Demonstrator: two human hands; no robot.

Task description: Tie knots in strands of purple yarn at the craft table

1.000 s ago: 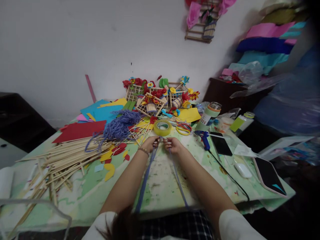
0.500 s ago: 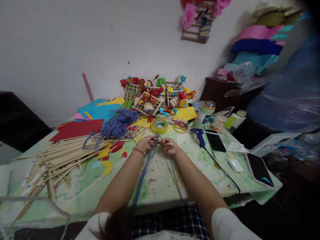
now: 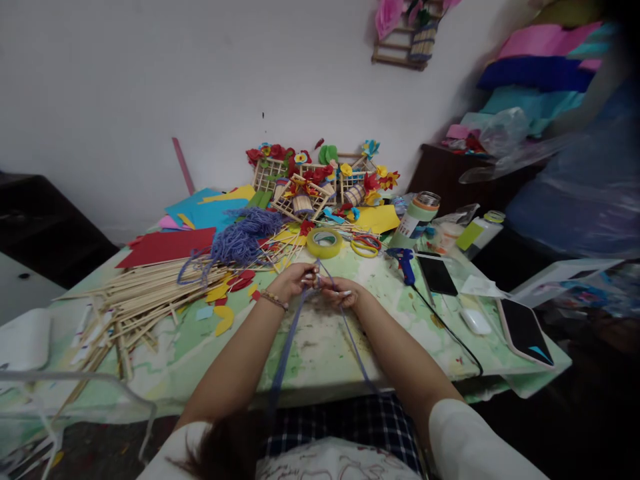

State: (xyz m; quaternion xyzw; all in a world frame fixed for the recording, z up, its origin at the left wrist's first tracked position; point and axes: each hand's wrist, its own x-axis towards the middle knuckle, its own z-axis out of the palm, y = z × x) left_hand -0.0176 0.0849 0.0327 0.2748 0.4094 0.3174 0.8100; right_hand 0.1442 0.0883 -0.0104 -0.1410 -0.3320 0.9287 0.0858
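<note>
Purple yarn (image 3: 289,353) runs up from my lap to my two hands, which meet above the middle of the table. My left hand (image 3: 299,279) pinches the yarn between thumb and fingers; a beaded bracelet circles that wrist. Close against it, my right hand (image 3: 341,292) is closed on the same yarn, and one strand (image 3: 355,348) drops from it toward my lap. A small loop of yarn shows above the fingertips. Whatever else may be between the fingers is too small to make out. Just beyond the hands lies a roll of yellow tape (image 3: 324,244).
A purple yarn heap (image 3: 245,235) and thin wooden sticks (image 3: 145,293) lie left. Stick frames with paper flowers (image 3: 303,193) stand against the wall. Scissors (image 3: 367,247), a blue glue gun (image 3: 403,264) with its cord, a jar (image 3: 417,217) and phones (image 3: 524,331) occupy the right.
My hands have drawn closer together, and the right one has turned slightly and moved in toward the left fingertips. The whole view has shifted a little with my head.
</note>
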